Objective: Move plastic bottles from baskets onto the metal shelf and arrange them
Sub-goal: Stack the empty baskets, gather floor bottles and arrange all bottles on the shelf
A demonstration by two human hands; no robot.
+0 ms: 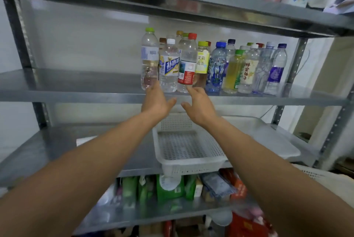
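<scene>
Several plastic bottles stand in a row on the metal shelf (80, 95), from its middle to its right end. My left hand (157, 102) reaches up with fingers straight, its tips touching the base of the clear green-capped bottle (149, 58) at the row's left end. My right hand (199, 106) is also open, its fingertips at the base of the red-capped, red-labelled bottle (188, 60). Between them stands a white-capped bottle with a blue and yellow label (169, 66). A white perforated basket (162, 152) sits one shelf lower, holding no bottles.
A second white basket (268, 135) lies to the right on the lower shelf. The top shelf (172, 6) carries bottles and containers. Green packets and bags fill the bottom shelf (168, 188). The left half of the bottle shelf holds nothing.
</scene>
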